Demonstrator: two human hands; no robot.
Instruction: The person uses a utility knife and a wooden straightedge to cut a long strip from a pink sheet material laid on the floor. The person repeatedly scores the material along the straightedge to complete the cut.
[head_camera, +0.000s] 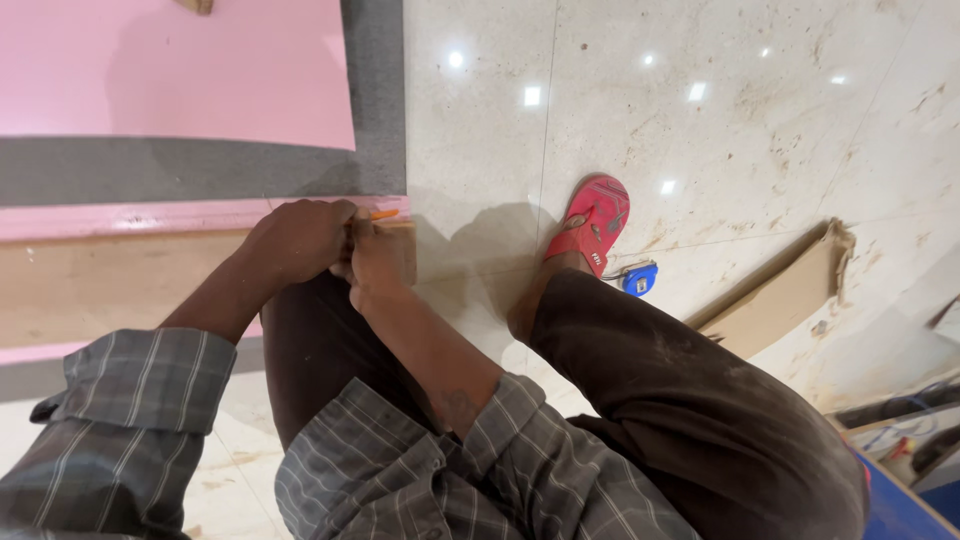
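An orange pencil (384, 214) pokes out between two hands at the right end of a plywood strip (120, 285), where a person crouches on a polished stone floor (720, 110). The right hand (375, 258) has its fingers pressed together around the pencil, pinching it near the tip; the left hand (297, 238) lies curled over the strip's end beside it, fingers bunched, though whether they also grip the pencil cannot be told. The pencil looks light, stiff and thin, best held low on the shaft for control; its point could snap under hard pressure. The strip appears rigid and flat, light enough to shift, so a palm pressed on top would seem to steady it.

The strip rests across a pink laminate sheet (170, 70), which lies on a grey board (180, 170) whose edge shows as a dark band. Just right of the hands, a foot in a red sandal (592, 220) is planted on the floor, with a blue tape measure (640, 278) touching or just beside its heel. Farther right, well apart, lies a plywood offcut (785, 295) with a ragged end. Checked sleeves and dusty dark trousers fill the foreground.
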